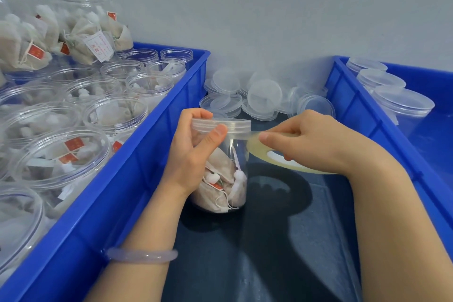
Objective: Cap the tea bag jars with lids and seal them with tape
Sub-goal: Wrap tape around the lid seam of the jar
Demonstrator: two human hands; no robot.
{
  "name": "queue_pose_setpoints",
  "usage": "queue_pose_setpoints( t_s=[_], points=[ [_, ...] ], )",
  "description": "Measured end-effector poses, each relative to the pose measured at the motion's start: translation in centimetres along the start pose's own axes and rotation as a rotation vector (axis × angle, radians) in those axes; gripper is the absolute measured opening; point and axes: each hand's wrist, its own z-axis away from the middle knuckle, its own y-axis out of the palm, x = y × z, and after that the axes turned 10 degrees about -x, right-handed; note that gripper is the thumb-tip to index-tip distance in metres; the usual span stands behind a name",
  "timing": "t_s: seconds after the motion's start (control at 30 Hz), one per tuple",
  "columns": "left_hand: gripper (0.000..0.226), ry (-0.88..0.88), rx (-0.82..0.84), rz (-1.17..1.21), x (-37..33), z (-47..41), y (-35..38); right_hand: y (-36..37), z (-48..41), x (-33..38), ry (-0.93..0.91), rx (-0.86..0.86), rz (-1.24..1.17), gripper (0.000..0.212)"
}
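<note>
clear capped jar (pixel 221 164), tea bags inside

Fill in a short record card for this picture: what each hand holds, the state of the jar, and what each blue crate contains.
left hand: grips the jar at its top, thumb on the lid
right hand: holds the tape roll, strip drawn to the lid's edge
jar state: capped, tea bags inside, standing on the dark table
left crate: open jars of tea bags
right crate: capped jars
between crates: loose lids, piled
</note>
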Motion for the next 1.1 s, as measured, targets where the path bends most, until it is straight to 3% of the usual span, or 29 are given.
queue_pose_setpoints(
  t_s=[0.1,0.2,0.37,0.6,1.1],
  points=[
    [0.045,-0.009,-0.020,0.007,-0.1,-0.1,0.0,-0.2,0.5,0.4,-0.010,-0.029,0.028,0.065],
    [0.048,-0.020,-0.043,0.001,-0.2,-0.2,0.2,-1.1,1.3,1.0,-0.027,-0.047,0.054,0.065],
    [0.046,-0.021,-0.029,-0.015,-0.6,0.1,0.4,-1.9,2.3,1.9,-0.055,-0.232,0.122,0.058],
    [0.046,-0.044,-0.055,0.012,-0.7,0.4,0.8,-0.5,0.1,0.4,0.076,-0.115,0.064,0.057],
    [0.043,-0.092,0.057,0.130,-0.7,0.7,0.7,0.2,-0.7,-0.7,0.054,-0.100,0.032,0.064]
  ],
)
